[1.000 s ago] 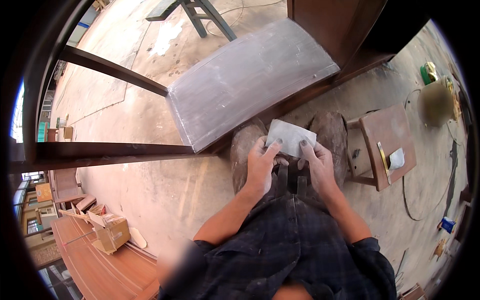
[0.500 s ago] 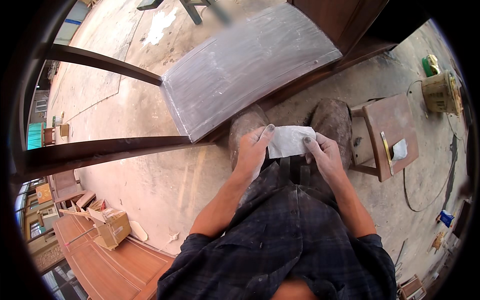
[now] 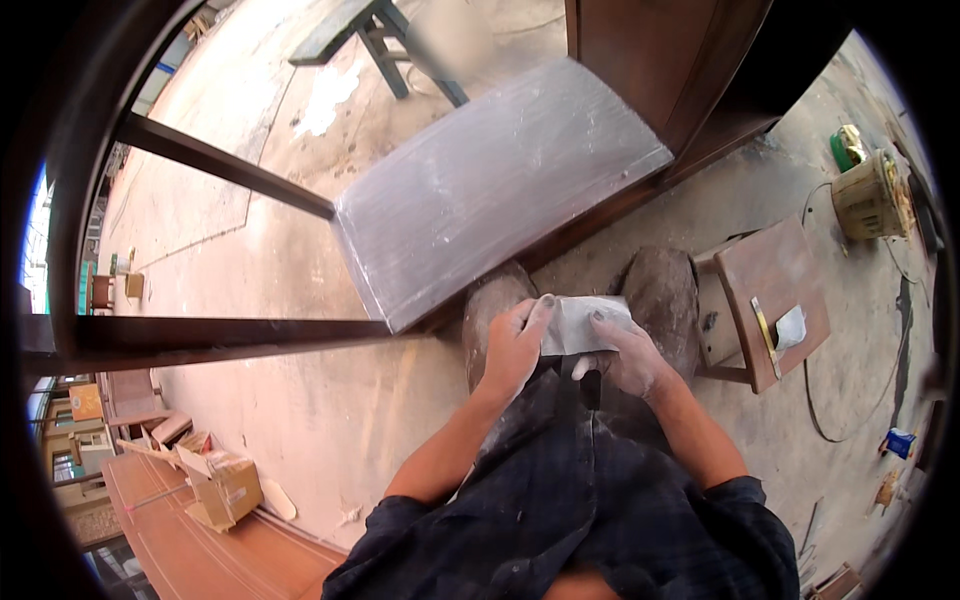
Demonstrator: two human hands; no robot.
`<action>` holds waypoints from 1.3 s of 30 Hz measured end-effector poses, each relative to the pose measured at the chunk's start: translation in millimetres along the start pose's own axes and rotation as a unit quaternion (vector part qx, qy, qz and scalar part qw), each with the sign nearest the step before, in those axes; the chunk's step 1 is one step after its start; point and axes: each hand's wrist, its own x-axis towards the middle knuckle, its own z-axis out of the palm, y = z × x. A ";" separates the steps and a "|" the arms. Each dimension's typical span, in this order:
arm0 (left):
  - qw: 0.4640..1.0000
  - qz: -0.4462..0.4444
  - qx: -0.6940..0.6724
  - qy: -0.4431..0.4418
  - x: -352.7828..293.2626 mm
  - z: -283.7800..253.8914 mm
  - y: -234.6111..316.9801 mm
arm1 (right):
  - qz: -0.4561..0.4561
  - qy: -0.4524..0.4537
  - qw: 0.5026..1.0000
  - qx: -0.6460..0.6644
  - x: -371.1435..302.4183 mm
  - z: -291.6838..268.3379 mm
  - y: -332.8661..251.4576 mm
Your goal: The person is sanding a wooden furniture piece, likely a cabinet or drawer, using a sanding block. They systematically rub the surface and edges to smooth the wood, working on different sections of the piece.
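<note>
A whitish piece of sandpaper is stretched between my hands, over my lap. My left hand pinches its left end, thumb on top. My right hand grips the right part, its thumb lying across the face and its fingers beneath, partly hidden. White dust coats the fingers of both. Just beyond my knees lies a wide wooden panel, grey with dust, part of a dark brown furniture frame.
On my right stands a small wooden stool, bearing a yellow-edged strip and a whitish scrap. Farther off is a bucket. A cardboard box rests on a brown door panel at lower left. A dark cable curves over the floor.
My right hand has shifted left along the sandpaper, its thumb now farther over the sheet. The view has tilted, so the panel and stool sit slightly lower in the picture.
</note>
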 end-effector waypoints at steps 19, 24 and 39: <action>0.797 0.191 0.529 0.220 157.1 -128.6 -85.6 | -0.460 0.171 0.412 -0.768 181.9 -79.0 -23.8; 0.797 0.195 0.528 0.220 154.7 -133.8 -86.4 | -0.366 0.057 0.457 -0.809 172.1 -59.5 -18.4; 0.793 0.191 0.535 0.219 157.3 -125.5 -79.5 | -0.288 0.266 0.410 -0.824 178.6 -160.3 -124.7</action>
